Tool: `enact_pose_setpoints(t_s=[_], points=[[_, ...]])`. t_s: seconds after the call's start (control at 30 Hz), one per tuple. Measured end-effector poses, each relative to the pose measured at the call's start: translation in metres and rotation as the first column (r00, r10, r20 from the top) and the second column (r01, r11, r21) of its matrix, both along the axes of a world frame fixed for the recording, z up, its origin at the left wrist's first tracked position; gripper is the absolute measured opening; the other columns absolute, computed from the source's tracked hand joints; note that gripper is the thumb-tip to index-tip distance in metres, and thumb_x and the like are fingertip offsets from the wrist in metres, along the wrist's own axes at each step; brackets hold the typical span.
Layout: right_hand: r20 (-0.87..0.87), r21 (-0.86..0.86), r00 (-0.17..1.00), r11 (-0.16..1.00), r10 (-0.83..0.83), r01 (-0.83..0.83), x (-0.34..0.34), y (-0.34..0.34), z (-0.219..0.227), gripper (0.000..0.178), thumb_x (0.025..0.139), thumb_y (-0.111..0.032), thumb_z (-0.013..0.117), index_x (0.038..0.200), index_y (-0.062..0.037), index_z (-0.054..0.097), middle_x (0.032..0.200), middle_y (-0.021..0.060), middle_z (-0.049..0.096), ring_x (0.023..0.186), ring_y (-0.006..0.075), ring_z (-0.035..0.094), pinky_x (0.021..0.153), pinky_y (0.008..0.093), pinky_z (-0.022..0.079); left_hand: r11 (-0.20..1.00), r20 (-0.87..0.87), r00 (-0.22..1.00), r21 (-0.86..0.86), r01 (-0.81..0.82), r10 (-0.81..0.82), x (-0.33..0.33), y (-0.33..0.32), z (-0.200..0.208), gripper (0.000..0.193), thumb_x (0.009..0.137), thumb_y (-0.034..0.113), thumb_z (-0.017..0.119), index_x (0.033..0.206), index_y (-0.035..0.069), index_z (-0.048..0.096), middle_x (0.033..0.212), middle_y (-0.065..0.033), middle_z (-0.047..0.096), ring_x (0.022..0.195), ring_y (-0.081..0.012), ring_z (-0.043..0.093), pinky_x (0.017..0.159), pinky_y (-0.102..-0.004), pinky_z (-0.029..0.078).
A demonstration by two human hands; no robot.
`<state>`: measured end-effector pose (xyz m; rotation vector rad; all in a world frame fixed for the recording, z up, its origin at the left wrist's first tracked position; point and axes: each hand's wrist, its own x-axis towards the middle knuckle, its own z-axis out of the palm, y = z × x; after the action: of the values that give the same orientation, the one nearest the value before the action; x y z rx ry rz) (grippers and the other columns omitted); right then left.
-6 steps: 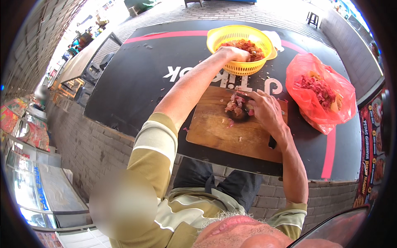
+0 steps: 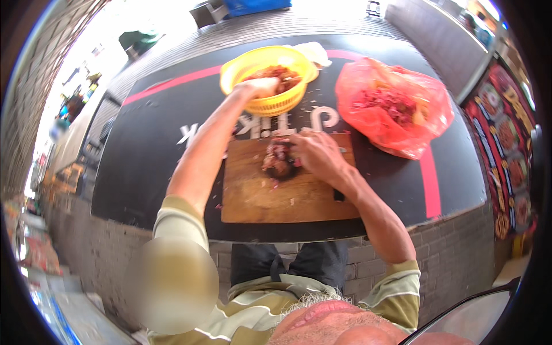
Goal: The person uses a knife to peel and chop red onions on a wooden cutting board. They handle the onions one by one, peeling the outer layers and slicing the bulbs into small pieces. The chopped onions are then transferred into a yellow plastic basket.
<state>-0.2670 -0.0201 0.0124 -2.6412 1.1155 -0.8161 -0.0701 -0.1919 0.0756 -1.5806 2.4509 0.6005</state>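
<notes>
My left hand [image 2: 263, 87] reaches into a yellow plastic colander [image 2: 270, 107], its fingers hidden among chopped reddish pieces [image 2: 290, 79]. On the wooden cutting board [image 2: 253, 198] my right hand [image 2: 315, 150] is closed, knuckles up, at the board's far side. A thin dark blade, apparently a knife's, shows at its fingertips in the earlier picture; in the current one it is blurred and mostly hidden. Beside those fingertips lies a small heap of pinkish and brown chopped pieces [image 2: 276, 156], with a dark patch at its near edge.
A red plastic bag [image 2: 368, 123] holding more pink pieces sits open on the right of the black table [image 2: 155, 144]. Something white and crumpled [image 2: 313, 53] lies behind the colander. A printed food banner [image 2: 500, 149] hangs beyond the table's right edge.
The whole view has swung, so the table and everything on it appear farther left. My left hand stays inside the colander, and my right hand remains beside the chopped heap.
</notes>
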Motion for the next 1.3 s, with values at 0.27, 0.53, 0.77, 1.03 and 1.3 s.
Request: enact_pose_setpoints(t_s=[0.27, 0.53, 0.77, 1.03, 1.3], points=[[0.032, -0.017, 0.999, 1.000, 0.009, -0.009, -0.004, 0.005, 0.005, 0.029, 0.073, -0.003, 0.069, 0.102, 0.0002, 0.065, 0.088, 0.0176, 0.067, 0.091, 0.0354, 0.064, 0.080, 0.0447, 0.050, 0.997, 0.126, 0.989, -0.041, -0.068, 0.072, -0.001, 0.016, 0.002, 0.035, 0.083, 0.031, 0.065, 0.115, 0.017, 0.069, 0.118, -0.0062, 0.070, 0.109, -0.0199, 0.065, 0.095, -0.0352, 0.048], [0.074, -0.091, 0.997, 0.996, 0.003, 0.004, -0.006, 0.007, 0.001, 0.027, 0.069, -0.001, 0.070, 0.096, 0.0008, 0.065, 0.082, 0.0171, 0.065, 0.088, 0.0352, 0.063, 0.077, 0.0450, 0.050, 0.984, 0.103, 0.987, -0.146, -0.107, 0.123, -0.002, 0.012, 0.002, 0.029, 0.080, 0.027, 0.068, 0.106, 0.016, 0.072, 0.107, -0.0090, 0.072, 0.101, -0.0224, 0.066, 0.090, -0.0367, 0.050], [-0.043, 0.002, 0.999, 1.000, 0.007, -0.007, 0.001, 0.005, 0.006, 0.035, 0.074, -0.002, 0.068, 0.108, -0.0013, 0.062, 0.101, 0.0177, 0.069, 0.096, 0.0357, 0.064, 0.087, 0.0440, 0.049, 0.992, 0.027, 0.999, -0.117, -0.043, 0.047, 0.018, 0.002, -0.002, 0.029, 0.077, 0.025, 0.068, 0.104, 0.016, 0.075, 0.106, -0.0075, 0.074, 0.097, -0.0233, 0.069, 0.087, -0.0371, 0.053], [-0.012, 0.003, 0.999, 1.000, 0.031, -0.031, -0.003, 0.001, 0.003, 0.026, 0.073, -0.008, 0.072, 0.098, -0.0007, 0.067, 0.084, 0.0172, 0.064, 0.087, 0.0366, 0.064, 0.076, 0.0459, 0.049, 0.968, 0.078, 0.979, -0.180, -0.172, 0.188, -0.006, 0.011, 0.006, 0.049, 0.076, 0.030, 0.067, 0.115, 0.001, 0.069, 0.115, -0.0213, 0.068, 0.106, -0.0302, 0.067, 0.093, -0.0400, 0.051], [0.013, 0.027, 1.000, 1.000, -0.015, 0.014, 0.002, 0.006, 0.008, 0.017, 0.073, 0.000, 0.066, 0.089, 0.0015, 0.064, 0.082, 0.0199, 0.064, 0.086, 0.0381, 0.063, 0.078, 0.0472, 0.049, 0.962, 0.025, 0.992, -0.248, -0.116, 0.126, -0.001, 0.019, 0.012, 0.044, 0.072, 0.030, 0.068, 0.105, 0.001, 0.069, 0.114, -0.0188, 0.069, 0.107, -0.0298, 0.066, 0.093, -0.0396, 0.052]])
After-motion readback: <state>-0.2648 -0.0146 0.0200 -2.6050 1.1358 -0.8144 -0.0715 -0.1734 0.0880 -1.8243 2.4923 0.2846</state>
